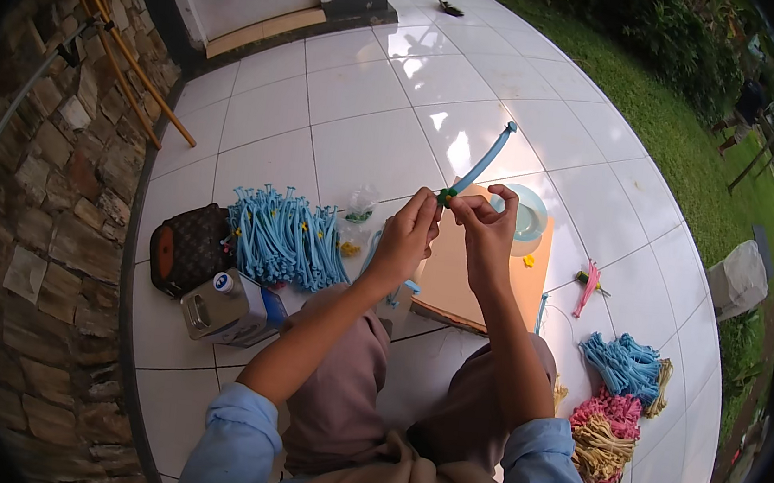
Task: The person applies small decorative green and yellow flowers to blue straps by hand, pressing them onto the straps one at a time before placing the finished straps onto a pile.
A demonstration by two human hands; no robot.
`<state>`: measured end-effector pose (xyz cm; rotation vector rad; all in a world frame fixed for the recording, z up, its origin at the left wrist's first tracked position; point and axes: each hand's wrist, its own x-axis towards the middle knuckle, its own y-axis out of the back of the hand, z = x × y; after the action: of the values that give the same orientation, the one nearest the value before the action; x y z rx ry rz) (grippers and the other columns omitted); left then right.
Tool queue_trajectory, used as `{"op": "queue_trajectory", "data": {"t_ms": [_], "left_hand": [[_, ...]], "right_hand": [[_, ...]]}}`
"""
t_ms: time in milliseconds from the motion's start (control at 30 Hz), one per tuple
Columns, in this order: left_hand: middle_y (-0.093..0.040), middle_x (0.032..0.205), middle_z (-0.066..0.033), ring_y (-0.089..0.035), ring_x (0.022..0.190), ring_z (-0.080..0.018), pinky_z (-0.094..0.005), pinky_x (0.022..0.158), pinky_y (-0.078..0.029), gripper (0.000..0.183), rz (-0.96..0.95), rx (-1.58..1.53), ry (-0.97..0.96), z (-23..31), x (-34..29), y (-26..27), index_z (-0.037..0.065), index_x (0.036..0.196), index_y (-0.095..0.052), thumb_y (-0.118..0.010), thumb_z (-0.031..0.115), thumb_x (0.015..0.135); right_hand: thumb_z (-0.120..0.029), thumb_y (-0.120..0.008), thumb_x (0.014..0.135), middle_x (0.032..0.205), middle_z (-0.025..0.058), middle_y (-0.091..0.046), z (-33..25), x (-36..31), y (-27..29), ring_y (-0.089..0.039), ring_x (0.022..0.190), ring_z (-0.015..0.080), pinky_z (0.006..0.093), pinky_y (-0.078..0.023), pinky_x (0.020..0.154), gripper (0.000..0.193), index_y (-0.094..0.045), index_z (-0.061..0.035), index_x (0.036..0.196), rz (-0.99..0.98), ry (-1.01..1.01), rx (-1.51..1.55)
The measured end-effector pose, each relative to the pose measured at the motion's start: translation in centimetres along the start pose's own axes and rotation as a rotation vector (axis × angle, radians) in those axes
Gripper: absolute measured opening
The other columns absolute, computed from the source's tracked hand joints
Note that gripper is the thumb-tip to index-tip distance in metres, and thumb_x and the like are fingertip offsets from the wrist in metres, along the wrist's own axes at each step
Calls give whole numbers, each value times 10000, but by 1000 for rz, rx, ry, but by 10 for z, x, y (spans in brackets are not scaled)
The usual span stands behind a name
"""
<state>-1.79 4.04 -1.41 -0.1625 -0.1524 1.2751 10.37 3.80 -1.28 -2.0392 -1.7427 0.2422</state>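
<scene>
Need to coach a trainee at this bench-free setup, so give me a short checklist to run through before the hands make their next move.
1. Both hands on the work: ok. The left hand and right hand meet at the green piece.
2. Free end of the blue strip unobstructed: ok, it points up and away from the person.
3. Green piece firmly fastened to the strip: cannot tell, the fingers partly cover it.
4. Pink strip gathered with its bundle: not ok, it lies apart on the tiles.
5. Metal can upright: ok, it stands at the person's left.
</scene>
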Motion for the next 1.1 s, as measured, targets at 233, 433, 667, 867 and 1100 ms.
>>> {"op": "queue_trajectory", "data": {"t_ms": [233,433,667,867,1100], "left_hand": [[-296,561,37,-243,445,-33,-183,393,-239,271,-138,-41,71,6,-1,6,93,829,-394,-306,307,971],[-293,558,40,-252,451,-34,-186,401,-253,281,-171,-92,110,5,-1,10,92,831,-404,-320,324,966],[-279,529,47,-272,444,-38,-202,413,-271,307,-70,-10,72,2,1,13,93,744,-415,-369,321,944],[-267,525,52,-269,442,-42,-207,424,-280,319,-86,-18,107,5,2,17,97,723,-394,-378,330,941],[-281,555,53,-267,462,-39,-200,435,-277,306,-195,8,84,8,0,23,89,738,-387,-367,308,952]], "right_hand": [[-46,-679,755,783,78,-612,3,0,-2,-545,769,127,254,-415,726,508,-281,-59,1071,46,17,-10],[-42,-671,763,798,82,-595,4,-1,-6,-516,759,124,259,-414,713,481,-297,-53,1065,25,61,-41],[34,-656,712,1018,130,-530,-5,4,3,-513,873,243,329,-435,753,453,-376,-46,1059,-211,938,-791],[69,-640,694,961,113,-543,-5,3,7,-523,926,273,350,-450,761,475,-382,-49,1075,-359,815,-805],[28,-647,731,925,108,-568,-3,1,11,-578,881,246,333,-467,763,391,-403,-40,1029,-290,677,-768]]}}
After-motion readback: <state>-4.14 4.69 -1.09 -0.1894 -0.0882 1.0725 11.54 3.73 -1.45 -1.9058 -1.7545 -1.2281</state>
